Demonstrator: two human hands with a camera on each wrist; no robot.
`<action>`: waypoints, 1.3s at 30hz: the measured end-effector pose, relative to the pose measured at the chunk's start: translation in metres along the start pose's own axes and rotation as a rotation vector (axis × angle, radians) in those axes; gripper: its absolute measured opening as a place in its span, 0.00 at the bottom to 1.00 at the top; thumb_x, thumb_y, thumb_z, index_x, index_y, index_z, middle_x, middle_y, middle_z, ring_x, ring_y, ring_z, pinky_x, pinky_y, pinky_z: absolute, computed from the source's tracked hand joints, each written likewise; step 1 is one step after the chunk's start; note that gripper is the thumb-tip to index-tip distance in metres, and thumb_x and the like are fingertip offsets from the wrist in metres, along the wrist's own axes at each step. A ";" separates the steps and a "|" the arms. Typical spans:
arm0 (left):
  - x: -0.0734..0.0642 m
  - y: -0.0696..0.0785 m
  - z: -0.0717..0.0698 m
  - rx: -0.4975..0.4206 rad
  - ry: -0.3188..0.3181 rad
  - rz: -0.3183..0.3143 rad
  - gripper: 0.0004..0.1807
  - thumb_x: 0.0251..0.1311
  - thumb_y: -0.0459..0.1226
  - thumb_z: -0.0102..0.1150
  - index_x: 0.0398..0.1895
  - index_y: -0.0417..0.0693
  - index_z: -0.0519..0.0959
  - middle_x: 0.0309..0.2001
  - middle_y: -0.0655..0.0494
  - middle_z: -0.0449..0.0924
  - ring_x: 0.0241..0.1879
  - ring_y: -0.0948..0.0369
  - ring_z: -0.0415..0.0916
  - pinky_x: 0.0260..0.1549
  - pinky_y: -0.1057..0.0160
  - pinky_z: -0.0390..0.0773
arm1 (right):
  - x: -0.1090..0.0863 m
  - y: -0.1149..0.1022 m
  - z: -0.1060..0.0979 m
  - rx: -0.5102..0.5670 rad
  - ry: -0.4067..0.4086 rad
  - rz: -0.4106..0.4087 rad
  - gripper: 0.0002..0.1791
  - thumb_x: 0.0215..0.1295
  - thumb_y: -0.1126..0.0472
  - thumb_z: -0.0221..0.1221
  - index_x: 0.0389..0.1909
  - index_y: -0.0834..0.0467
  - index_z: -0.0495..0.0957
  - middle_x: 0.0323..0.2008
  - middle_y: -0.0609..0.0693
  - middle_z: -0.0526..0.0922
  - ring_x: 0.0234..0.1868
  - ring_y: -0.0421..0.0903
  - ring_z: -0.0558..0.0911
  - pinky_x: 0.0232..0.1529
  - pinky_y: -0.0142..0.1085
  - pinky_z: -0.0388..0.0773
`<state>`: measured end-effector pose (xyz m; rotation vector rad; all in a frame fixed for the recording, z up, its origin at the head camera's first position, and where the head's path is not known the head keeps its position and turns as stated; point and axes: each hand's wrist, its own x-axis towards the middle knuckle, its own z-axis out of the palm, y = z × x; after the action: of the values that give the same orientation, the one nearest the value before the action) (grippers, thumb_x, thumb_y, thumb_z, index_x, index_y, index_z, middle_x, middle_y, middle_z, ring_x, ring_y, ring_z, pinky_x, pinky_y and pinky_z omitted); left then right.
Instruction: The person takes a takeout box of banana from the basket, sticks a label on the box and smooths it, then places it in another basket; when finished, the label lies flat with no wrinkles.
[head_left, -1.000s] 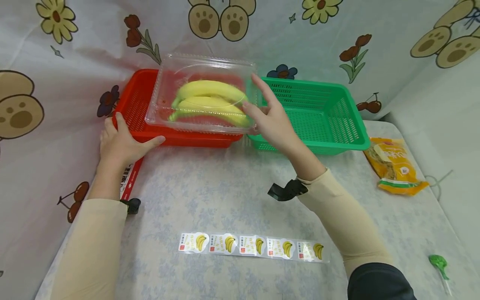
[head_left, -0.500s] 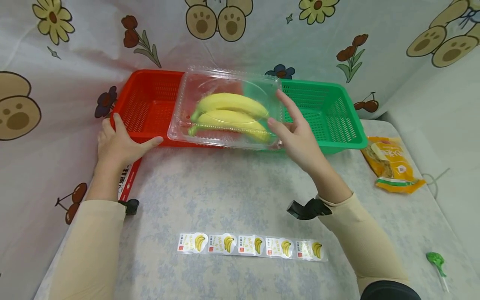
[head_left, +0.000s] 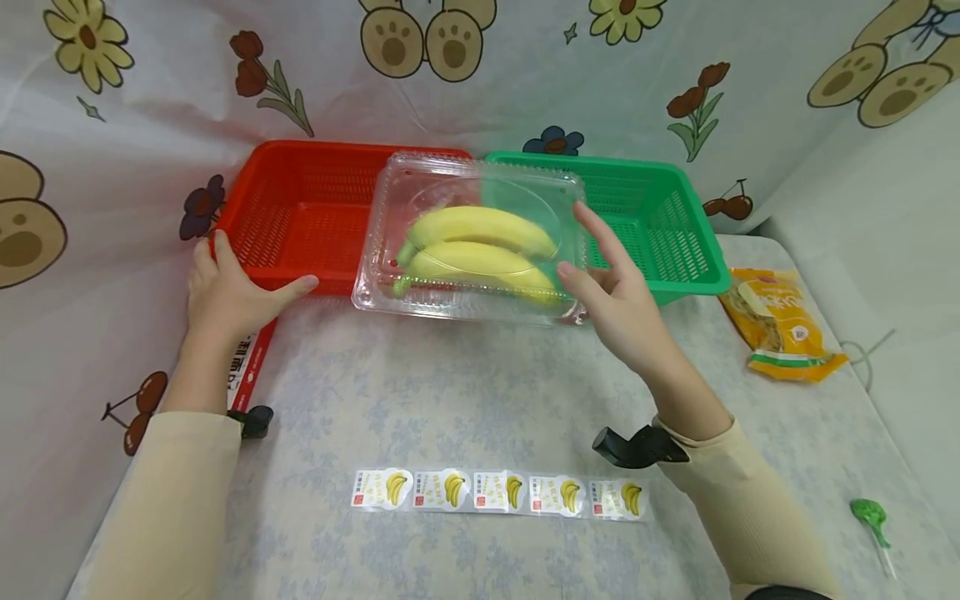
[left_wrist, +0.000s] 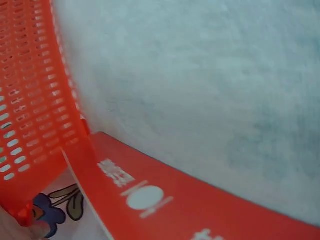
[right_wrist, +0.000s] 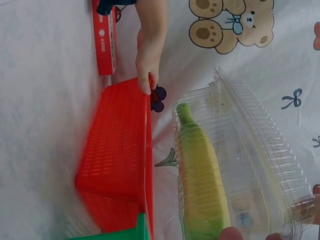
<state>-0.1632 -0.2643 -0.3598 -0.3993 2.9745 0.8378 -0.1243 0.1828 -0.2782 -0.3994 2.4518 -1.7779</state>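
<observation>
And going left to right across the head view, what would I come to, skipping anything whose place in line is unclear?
Left hand, red basket, clear box, right hand, orange bag, green lollipop.

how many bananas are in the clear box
2. One banana lies along the back of the clear box, the other banana in front of it; the right hand holds the box. No others show inside.
</observation>
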 end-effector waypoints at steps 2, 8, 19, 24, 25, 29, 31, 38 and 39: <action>-0.001 0.001 0.000 -0.007 0.009 0.005 0.75 0.45 0.73 0.59 0.78 0.50 0.20 0.78 0.39 0.19 0.76 0.33 0.28 0.59 0.22 0.56 | -0.004 0.001 -0.002 -0.004 0.005 0.006 0.35 0.75 0.53 0.52 0.77 0.32 0.50 0.76 0.35 0.55 0.35 0.45 0.85 0.34 0.37 0.82; -0.019 0.027 -0.009 -0.139 0.157 0.082 0.52 0.61 0.65 0.51 0.80 0.67 0.34 0.80 0.48 0.28 0.78 0.46 0.29 0.69 0.26 0.43 | -0.013 0.006 -0.007 0.030 0.018 -0.002 0.36 0.75 0.55 0.53 0.77 0.34 0.50 0.72 0.47 0.64 0.30 0.47 0.84 0.34 0.40 0.85; -0.099 0.117 -0.009 -0.230 0.020 0.411 0.44 0.66 0.62 0.49 0.75 0.86 0.34 0.38 0.49 0.69 0.26 0.53 0.65 0.19 0.59 0.69 | -0.031 0.009 -0.012 -0.047 0.046 0.013 0.36 0.75 0.55 0.52 0.77 0.32 0.49 0.46 0.52 0.83 0.28 0.50 0.84 0.32 0.39 0.83; -0.113 0.132 0.006 -0.183 -0.100 0.434 0.52 0.59 0.66 0.54 0.75 0.85 0.28 0.51 0.47 0.75 0.36 0.50 0.77 0.27 0.51 0.79 | -0.037 0.010 -0.011 -0.062 0.040 0.027 0.36 0.75 0.54 0.53 0.77 0.31 0.49 0.21 0.55 0.77 0.23 0.48 0.78 0.25 0.38 0.76; -0.114 0.133 0.009 -0.186 -0.105 0.445 0.53 0.59 0.66 0.55 0.75 0.84 0.28 0.59 0.46 0.74 0.44 0.48 0.79 0.32 0.46 0.81 | -0.038 0.010 -0.010 -0.065 0.039 0.027 0.36 0.75 0.55 0.53 0.77 0.31 0.50 0.19 0.53 0.74 0.21 0.48 0.76 0.23 0.38 0.74; -0.119 0.134 0.019 -0.167 -0.107 0.472 0.52 0.58 0.68 0.54 0.75 0.85 0.29 0.76 0.54 0.58 0.67 0.45 0.68 0.50 0.30 0.74 | -0.044 0.011 -0.008 -0.075 0.031 0.031 0.35 0.75 0.55 0.53 0.76 0.31 0.51 0.15 0.49 0.64 0.17 0.47 0.64 0.17 0.41 0.63; -0.122 0.135 0.022 -0.164 -0.103 0.478 0.51 0.59 0.67 0.53 0.75 0.85 0.29 0.77 0.54 0.55 0.69 0.43 0.65 0.51 0.27 0.71 | -0.047 0.012 -0.006 -0.076 0.028 0.031 0.36 0.75 0.56 0.53 0.76 0.31 0.51 0.15 0.48 0.62 0.16 0.47 0.63 0.16 0.41 0.63; -0.131 0.134 0.029 -0.176 -0.106 0.498 0.52 0.60 0.65 0.54 0.76 0.83 0.29 0.68 0.48 0.66 0.60 0.47 0.72 0.46 0.34 0.76 | -0.060 0.018 -0.004 -0.074 0.026 0.031 0.37 0.75 0.58 0.54 0.77 0.31 0.49 0.15 0.49 0.60 0.15 0.47 0.61 0.17 0.41 0.63; -0.132 0.134 0.030 -0.175 -0.106 0.501 0.52 0.60 0.65 0.55 0.76 0.82 0.29 0.67 0.48 0.66 0.59 0.48 0.72 0.46 0.36 0.77 | -0.061 0.019 -0.004 -0.082 0.027 0.034 0.38 0.75 0.58 0.54 0.77 0.31 0.48 0.15 0.49 0.61 0.16 0.47 0.61 0.17 0.41 0.63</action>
<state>-0.0702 -0.1073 -0.3048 0.3992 2.9427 1.1157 -0.0693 0.2077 -0.2999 -0.3408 2.5402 -1.6851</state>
